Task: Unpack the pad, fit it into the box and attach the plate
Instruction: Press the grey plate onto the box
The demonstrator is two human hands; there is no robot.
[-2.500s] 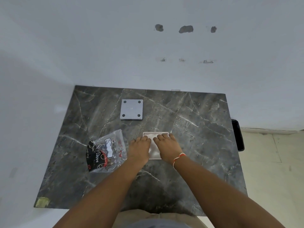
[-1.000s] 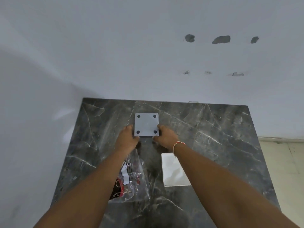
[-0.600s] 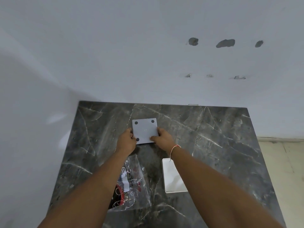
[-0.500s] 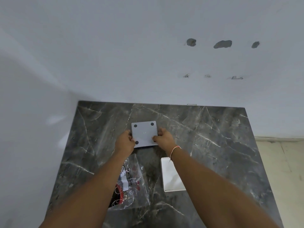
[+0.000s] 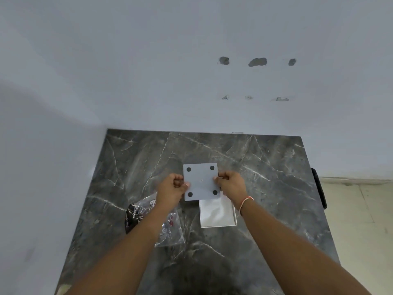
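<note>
Both hands, left hand (image 5: 173, 191) and right hand (image 5: 230, 185), pinch the grey four-hole plate (image 5: 201, 181) by opposite edges with their fingers, holding it level at the white box's (image 5: 218, 213) 11 o'clock corner, likely for lowering squarely on

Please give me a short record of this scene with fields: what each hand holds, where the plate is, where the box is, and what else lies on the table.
left hand: grips the left edge of the plate
right hand: grips the right edge of the plate
plate: grey square with four dark round spots near its corners, held above the table, its near edge over the far end of the box
box: white, open, shallow, on the table, white content inside
bag: clear plastic, printed, partly under the left forearm
table: dark marble top
</note>
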